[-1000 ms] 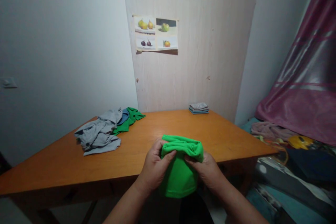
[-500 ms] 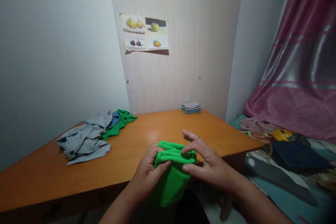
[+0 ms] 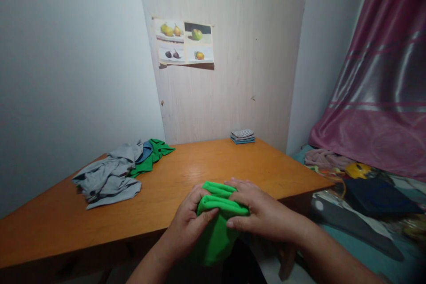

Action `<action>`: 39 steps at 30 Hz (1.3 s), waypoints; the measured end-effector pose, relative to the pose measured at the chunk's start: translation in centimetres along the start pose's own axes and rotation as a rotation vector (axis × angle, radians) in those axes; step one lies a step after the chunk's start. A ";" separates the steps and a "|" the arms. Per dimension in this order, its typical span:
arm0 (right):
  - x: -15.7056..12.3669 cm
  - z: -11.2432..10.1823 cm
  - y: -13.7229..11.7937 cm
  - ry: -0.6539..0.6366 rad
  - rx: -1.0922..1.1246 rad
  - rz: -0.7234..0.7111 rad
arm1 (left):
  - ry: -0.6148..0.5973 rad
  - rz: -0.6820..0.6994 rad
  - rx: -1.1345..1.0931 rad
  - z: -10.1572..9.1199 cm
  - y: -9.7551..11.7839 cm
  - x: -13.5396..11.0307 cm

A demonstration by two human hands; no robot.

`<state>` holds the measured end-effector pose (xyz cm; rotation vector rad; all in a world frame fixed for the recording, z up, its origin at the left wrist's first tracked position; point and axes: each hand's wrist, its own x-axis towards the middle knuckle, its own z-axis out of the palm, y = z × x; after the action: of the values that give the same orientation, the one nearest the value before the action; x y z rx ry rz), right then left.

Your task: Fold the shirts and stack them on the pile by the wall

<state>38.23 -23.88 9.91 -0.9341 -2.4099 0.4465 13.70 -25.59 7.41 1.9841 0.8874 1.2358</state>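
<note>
A bright green cloth garment (image 3: 218, 230), folded into layers at its top, hangs between my hands at the table's front edge. My left hand (image 3: 193, 215) grips its left side, thumb in front and fingers tucked into the fold. On the right side, my right hand (image 3: 253, 206) is closed around the folded layers, its thumb in front and its fingers over and behind the top. The lower part of the garment drops below the level of the tabletop. Which kind of garment it is cannot be made out.
Crumpled grey clothing (image 3: 109, 177) lies on the left of the orange wooden table (image 3: 186, 164), beside blue cloth (image 3: 145, 151) and darker green cloth (image 3: 155, 155). A small folded stack (image 3: 242, 136) sits at the back edge. Right of the table is a cluttered surface with a dark blue item (image 3: 381, 197).
My right hand has closed onto the green garment's right side, where its fingers were raised and spread before. The folded top is pressed together more; my left hand keeps its grip.
</note>
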 end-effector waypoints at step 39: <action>-0.7 2.8 1.9 0.111 0.932 0.187 | 0.292 -0.313 -0.782 -0.2 -0.2 0.5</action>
<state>38.11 -23.35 6.47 -0.7014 -1.6827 1.3796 13.69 -25.03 7.60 1.0306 0.6628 1.4166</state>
